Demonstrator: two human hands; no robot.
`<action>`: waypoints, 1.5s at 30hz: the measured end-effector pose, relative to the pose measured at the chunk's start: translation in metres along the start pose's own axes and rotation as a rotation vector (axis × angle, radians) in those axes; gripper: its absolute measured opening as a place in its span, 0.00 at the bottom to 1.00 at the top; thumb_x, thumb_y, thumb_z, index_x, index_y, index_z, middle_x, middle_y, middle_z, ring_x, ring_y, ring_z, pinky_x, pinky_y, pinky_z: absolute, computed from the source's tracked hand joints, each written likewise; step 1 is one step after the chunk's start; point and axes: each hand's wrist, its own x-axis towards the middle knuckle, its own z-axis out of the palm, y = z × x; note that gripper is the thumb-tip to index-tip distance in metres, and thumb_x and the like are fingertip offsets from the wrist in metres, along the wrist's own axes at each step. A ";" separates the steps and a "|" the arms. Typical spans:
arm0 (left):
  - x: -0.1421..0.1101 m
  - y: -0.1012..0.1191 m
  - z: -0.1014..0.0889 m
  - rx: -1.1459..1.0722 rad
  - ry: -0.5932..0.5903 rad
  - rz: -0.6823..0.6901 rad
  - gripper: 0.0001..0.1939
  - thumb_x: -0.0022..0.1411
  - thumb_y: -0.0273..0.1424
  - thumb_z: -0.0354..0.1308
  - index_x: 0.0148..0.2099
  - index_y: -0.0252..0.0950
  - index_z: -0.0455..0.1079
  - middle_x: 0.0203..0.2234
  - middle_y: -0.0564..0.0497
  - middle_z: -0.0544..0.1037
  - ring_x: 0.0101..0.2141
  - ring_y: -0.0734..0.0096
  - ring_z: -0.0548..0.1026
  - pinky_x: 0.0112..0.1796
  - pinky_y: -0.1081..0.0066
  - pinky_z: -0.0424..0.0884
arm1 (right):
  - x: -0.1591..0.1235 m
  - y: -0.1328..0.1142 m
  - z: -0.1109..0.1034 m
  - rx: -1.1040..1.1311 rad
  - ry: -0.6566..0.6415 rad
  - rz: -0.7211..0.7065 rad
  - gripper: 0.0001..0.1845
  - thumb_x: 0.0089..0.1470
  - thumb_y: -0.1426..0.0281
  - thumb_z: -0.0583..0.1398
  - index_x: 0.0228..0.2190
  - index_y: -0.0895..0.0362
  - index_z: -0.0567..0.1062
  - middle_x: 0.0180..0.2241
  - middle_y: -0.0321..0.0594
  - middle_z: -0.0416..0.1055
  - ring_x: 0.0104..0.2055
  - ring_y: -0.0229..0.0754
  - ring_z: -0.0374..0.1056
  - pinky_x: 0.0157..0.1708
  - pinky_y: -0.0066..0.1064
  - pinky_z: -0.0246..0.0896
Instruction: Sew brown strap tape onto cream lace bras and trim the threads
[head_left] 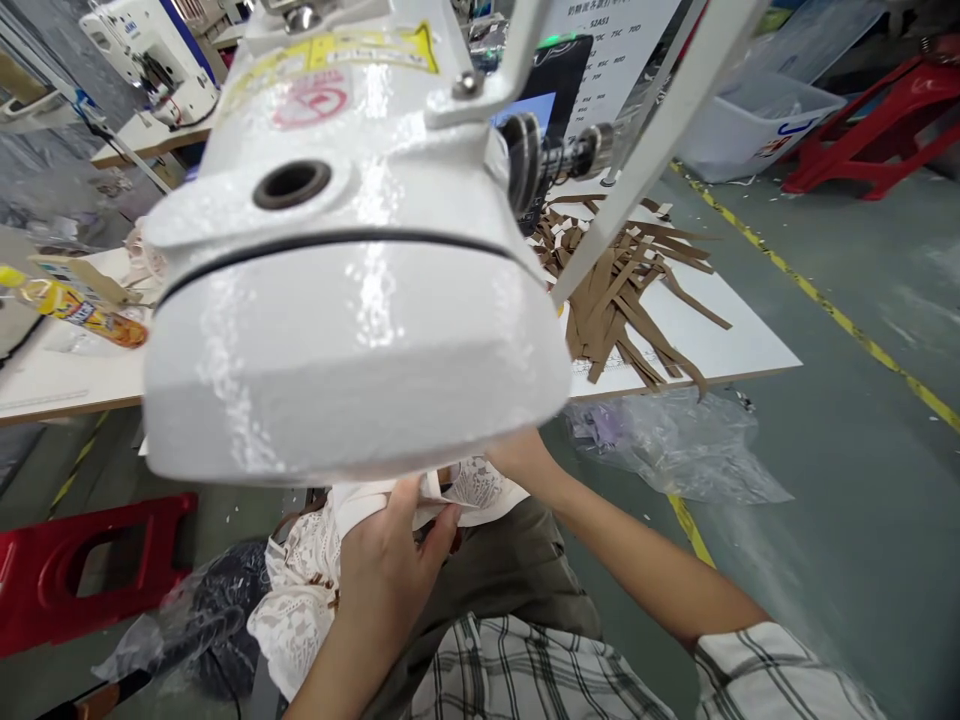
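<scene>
A white lace garment (484, 483) lies under the sewing machine head (360, 370), close above my lap. With thumb and fingers pressed together, my left hand (394, 550) pinches the cream fabric edge of it. My right hand (519, 458) is at the garment's right side, and its fingers are hidden behind the machine head. More white lace pieces (296, 610) with small brown bits hang in a bunch to the left of my left wrist. The needle area is hidden by the machine head.
Brown fabric strips (622, 290) are heaped on the white table (750, 340) at right. A drink bottle (82, 310) lies at left. A red stool (97, 570) stands low left. Clear plastic bags (697, 450) hang under the table's right edge. A white post (645, 150) rises beside the machine.
</scene>
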 end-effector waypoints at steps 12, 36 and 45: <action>-0.034 0.018 0.032 0.131 0.281 0.277 0.49 0.63 0.42 0.59 0.72 0.25 0.34 0.57 0.26 0.69 0.49 0.45 0.77 0.41 0.59 0.78 | -0.060 -0.001 -0.019 0.247 -0.240 0.164 0.21 0.56 0.54 0.62 0.44 0.55 0.70 0.41 0.41 0.70 0.44 0.43 0.68 0.45 0.34 0.63; -0.013 -0.009 0.042 -1.283 -0.541 -0.420 0.19 0.63 0.47 0.54 0.33 0.35 0.67 0.25 0.51 0.71 0.30 0.69 0.73 0.37 0.68 0.70 | -0.093 0.015 -0.010 -0.643 -0.236 -0.439 0.11 0.63 0.73 0.54 0.45 0.57 0.74 0.39 0.45 0.74 0.42 0.44 0.68 0.41 0.35 0.63; -0.019 -0.005 0.033 -1.019 -0.343 -0.317 0.18 0.66 0.42 0.52 0.30 0.34 0.71 0.21 0.55 0.66 0.24 0.75 0.62 0.26 0.75 0.60 | -0.100 0.018 -0.003 -0.515 -0.147 -0.269 0.09 0.61 0.64 0.60 0.41 0.54 0.77 0.38 0.43 0.74 0.40 0.44 0.70 0.38 0.35 0.66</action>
